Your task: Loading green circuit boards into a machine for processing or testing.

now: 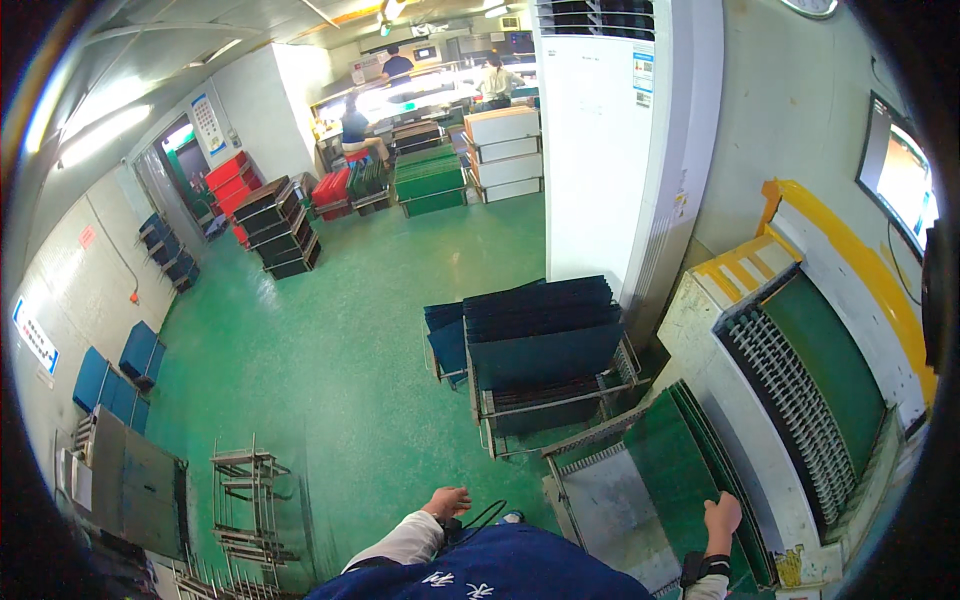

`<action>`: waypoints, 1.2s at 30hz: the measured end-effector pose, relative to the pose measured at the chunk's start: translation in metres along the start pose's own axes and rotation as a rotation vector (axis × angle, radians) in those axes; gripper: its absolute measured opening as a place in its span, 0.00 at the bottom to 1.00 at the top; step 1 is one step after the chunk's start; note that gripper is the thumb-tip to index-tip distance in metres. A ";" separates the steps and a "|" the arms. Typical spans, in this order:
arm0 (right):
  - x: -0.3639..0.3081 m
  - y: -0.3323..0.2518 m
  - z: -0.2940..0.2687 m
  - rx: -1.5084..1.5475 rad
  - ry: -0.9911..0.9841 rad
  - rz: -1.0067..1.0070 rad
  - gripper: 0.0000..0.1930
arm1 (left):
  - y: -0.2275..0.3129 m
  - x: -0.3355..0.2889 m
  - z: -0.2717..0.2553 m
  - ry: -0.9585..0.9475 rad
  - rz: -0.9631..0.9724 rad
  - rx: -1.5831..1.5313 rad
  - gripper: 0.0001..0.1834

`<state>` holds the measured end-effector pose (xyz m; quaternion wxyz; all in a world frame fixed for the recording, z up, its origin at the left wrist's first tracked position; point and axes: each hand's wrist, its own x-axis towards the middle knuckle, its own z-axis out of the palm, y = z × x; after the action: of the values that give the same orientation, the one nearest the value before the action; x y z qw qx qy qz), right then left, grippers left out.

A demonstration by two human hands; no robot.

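Observation:
At the lower right, my right hand [722, 522] is closed on the top edge of a green board [682, 450]. That board leans with several others, standing on edge in a metal rack [572, 512] with a pale base. My left hand [448, 502] hangs in front of my body over the floor, fingers loosely bent, with nothing visible in it. A black cable [487, 517] loops out near its wrist. Just ahead stands another metal rack [540, 403] filled with dark blue boards [545, 345].
A machine [790, 400] with a slotted conveyor borders my right side, below a wall screen [897, 170]. A tall white cabinet unit [600, 150] stands ahead. Empty metal frames [248, 505] and a grey cabinet [135, 480] are at left. Stacked racks and several people are farther back.

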<state>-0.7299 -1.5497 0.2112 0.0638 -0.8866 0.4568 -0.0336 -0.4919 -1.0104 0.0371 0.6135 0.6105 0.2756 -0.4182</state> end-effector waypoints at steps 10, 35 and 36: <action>-0.006 -0.006 -0.001 0.013 -0.010 0.034 0.18 | -0.011 0.019 -0.015 0.008 -0.020 -0.067 0.17; -0.030 0.029 -0.143 0.168 0.132 0.156 0.21 | 0.004 0.023 0.010 -0.127 0.007 0.008 0.09; -0.030 0.033 -0.150 0.199 0.083 0.220 0.21 | 0.000 0.031 0.004 -0.122 0.006 0.006 0.09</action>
<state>-0.7921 -1.5567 0.3547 0.1357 -0.8184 0.5479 -0.1079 -0.4772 -1.0194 0.0116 0.6286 0.5867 0.2345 -0.4535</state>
